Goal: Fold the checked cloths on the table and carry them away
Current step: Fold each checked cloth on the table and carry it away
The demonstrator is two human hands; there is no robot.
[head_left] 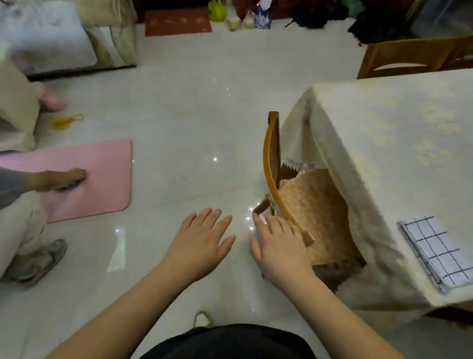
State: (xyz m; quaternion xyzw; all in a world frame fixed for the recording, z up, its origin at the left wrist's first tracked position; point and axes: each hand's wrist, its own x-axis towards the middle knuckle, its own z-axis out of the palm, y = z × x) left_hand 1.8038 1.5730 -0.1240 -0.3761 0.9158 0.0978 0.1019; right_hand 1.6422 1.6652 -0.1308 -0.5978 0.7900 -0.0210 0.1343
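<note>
Head view, sole camera. Item one: checked cloth (pixel 439 250), white with dark grid lines, folded into a flat rectangle and lying on the near left corner of the tabletop (pixel 404 121), close to the edge where the pale floral cover drops away. I count one folded bundle; whether it holds several cloths I cannot tell. Item two: left hand (pixel 199 244), grip spread, fingers straight, holding nothing, out over the tiled floor. Item three: right hand (pixel 278 247), grip likewise spread and empty, fingertips at or just over the curved back rail of the wooden chair (pixel 270 165) tucked under the tabletop; contact I cannot confirm. Both hands sit well left of the cloth. Item four: a seated person's legs (pixel 14 218) and a pink mat (pixel 94 173) at the left. Risks as I judge them: the cloth sits near the edge, so a careless one-handed drag could pull it off or undo the fold; the chair stands between my hands and the cloth and could catch an arm.
</note>
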